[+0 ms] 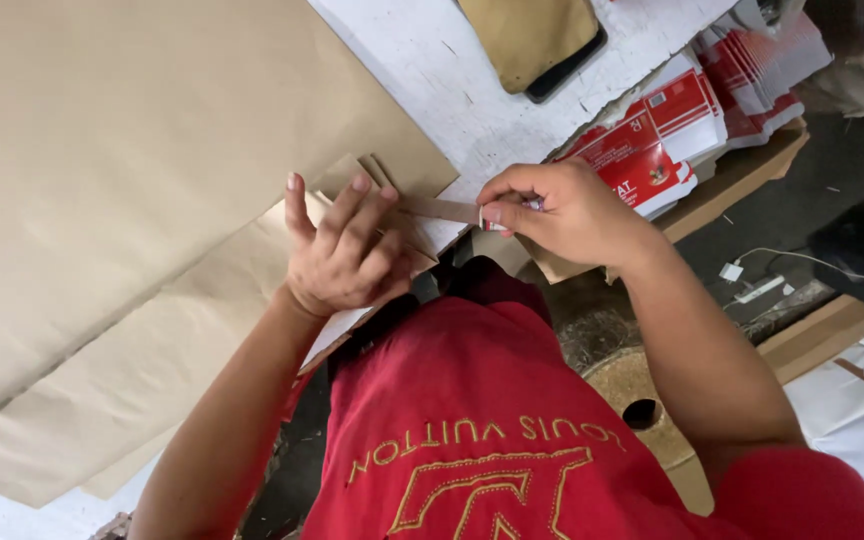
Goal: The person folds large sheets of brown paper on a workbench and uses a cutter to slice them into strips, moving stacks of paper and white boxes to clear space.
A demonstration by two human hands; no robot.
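Head view shows your left hand (340,252) pressed fingers-spread on brown paper sheets (132,200) at the edge of the white table (432,70). Your right hand (562,208) pinches one end of a brown strip (440,208) that runs across to the left fingers. Red-and-white cartons (672,130) lie stacked just beyond the right hand.

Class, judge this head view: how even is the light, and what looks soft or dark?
Head view: flat, even light on the brown paper sheets; no glare; left hand and right hand slightly soft; floor at right falls dark.
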